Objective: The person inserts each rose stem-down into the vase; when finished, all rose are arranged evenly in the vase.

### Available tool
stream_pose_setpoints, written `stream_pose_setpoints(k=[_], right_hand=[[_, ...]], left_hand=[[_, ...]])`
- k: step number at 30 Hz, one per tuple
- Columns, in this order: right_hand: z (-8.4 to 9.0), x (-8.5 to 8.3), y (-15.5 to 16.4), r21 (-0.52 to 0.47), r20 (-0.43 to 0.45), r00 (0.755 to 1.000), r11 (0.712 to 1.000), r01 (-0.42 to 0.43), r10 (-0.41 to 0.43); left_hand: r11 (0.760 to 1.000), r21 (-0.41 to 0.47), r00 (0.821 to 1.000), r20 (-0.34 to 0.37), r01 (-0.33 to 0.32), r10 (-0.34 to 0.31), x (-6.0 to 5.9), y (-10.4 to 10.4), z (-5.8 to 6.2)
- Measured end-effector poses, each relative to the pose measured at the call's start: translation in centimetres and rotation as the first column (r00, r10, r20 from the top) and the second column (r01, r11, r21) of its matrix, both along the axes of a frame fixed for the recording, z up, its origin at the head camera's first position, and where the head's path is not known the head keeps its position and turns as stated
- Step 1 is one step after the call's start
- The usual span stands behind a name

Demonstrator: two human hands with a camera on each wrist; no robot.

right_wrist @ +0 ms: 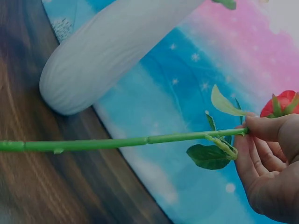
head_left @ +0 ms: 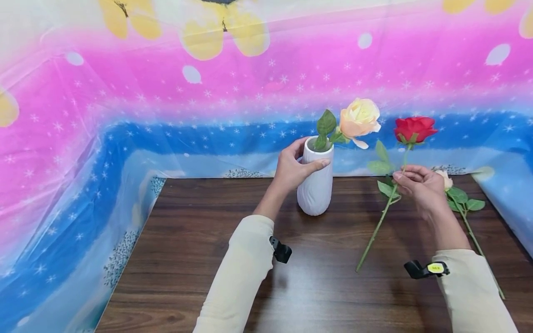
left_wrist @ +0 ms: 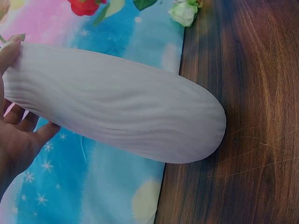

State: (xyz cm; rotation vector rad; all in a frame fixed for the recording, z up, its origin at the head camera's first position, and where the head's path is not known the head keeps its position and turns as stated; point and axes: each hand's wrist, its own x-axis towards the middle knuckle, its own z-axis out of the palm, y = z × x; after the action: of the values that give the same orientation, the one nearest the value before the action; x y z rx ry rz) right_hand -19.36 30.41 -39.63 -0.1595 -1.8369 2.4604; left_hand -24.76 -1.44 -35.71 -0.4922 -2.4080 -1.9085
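In the left wrist view, the mouth of the white vase (left_wrist: 117, 112) is cut off by the left edge, and the red rose (left_wrist: 84, 6) is cropped by the top edge. The stem of the cream rose (head_left: 360, 117) is hidden inside the vase. In the head view, a small white bud (head_left: 447, 179) is partly hidden behind the right hand (head_left: 420, 187). In the right wrist view, the red bloom is mostly covered by fingers (right_wrist: 261, 128), and the counter (right_wrist: 42, 186) is blurred.
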Motion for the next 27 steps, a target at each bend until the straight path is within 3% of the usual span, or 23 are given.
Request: stream_pose_setpoints(k=[6,13,22,27], right_hand=[[1.0,-0.1,-0.9,-0.111,-0.111,0.992,0.993,0.046,-0.058],[2.3,0.0,-1.6,-0.184,-0.215,0.953,0.967,0.175,-0.214],[4.1,-0.1,-2.1,-0.25,-0.245,0.916,0.934,0.257,-0.318],[5.0,-0.3,-2.5,-0.291,-0.28,0.9,0.923,0.251,-0.333]], left_hand=[[1.0,-0.001,1.0,-0.005,-0.001,0.001,0.0,0.0,0.1],[1.0,0.005,1.0,-0.014,0.001,-0.001,0.2,0.0,0.2],[1.0,0.002,1.0,-0.018,0.004,-0.004,0.1,0.0,0.1],[1.0,0.001,1.0,-0.016,0.003,-0.003,0.1,0.0,0.1]])
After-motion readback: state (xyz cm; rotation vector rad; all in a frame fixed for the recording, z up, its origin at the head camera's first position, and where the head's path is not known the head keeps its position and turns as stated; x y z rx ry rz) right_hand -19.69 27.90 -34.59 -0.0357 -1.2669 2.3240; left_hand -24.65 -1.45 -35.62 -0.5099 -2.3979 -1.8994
